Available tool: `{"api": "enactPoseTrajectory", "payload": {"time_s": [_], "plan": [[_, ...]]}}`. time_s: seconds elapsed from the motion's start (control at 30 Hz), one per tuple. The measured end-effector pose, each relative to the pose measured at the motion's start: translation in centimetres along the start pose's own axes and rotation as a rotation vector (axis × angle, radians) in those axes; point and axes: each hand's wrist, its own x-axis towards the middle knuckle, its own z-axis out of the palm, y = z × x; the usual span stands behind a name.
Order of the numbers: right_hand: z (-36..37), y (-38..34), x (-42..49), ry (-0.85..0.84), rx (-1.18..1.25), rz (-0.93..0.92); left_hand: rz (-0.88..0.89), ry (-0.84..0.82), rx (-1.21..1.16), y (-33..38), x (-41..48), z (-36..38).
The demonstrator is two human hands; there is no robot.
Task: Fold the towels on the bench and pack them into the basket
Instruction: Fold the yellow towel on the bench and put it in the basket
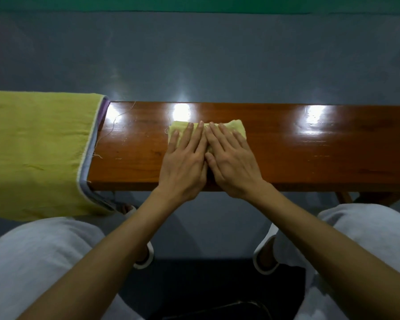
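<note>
In the head view, the left hand and right hand are lying flat side by side, touching, with straight fingers pressing a small folded yellow towel onto the middle of the wooden worktop. A larger yellow towel is draping over the worktop's left end.

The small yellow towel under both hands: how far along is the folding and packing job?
Done: the small yellow towel is folded into a packet on the bench. In hand: the left hand and the right hand press flat on it. Left: the large yellow towel at the bench's left end lies spread, unfolded; no basket is in view, so packing cannot be seen.
</note>
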Motion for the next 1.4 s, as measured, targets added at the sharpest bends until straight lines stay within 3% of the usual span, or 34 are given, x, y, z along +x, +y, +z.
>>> {"api": "enactPoseTrajectory", "payload": {"time_s": [0.17, 0.37, 0.63, 0.93, 1.17, 1.4], "plan": [[-0.3, 1.5, 0.8, -0.111, -0.009, 0.045, -0.078, -0.018, -0.07, -0.4, 0.7, -0.3], [-0.5, 1.7, 0.8, -0.123, 0.061, 0.153, -0.291, -0.006, -0.139, -1.9, 0.3, -0.8], [-2.6, 4.2, 0.5, -0.182, 0.177, 0.33, -0.429, -0.062, -0.312, -2.8, 0.1, -1.2], [-5.4, 3.3, 1.1, -0.237, 0.139, 0.442, -0.456, 0.228, -0.44, -1.3, -0.4, -2.8], [-5.9, 4.2, 0.3, -0.235, 0.237, 0.483, -0.486, 0.055, -0.34, 0.9, 0.5, -2.9], [-5.9, 5.4, -0.6, -0.22, 0.355, 0.516, -0.399, 0.093, -0.552, 1.9, 1.2, -2.6]]}}
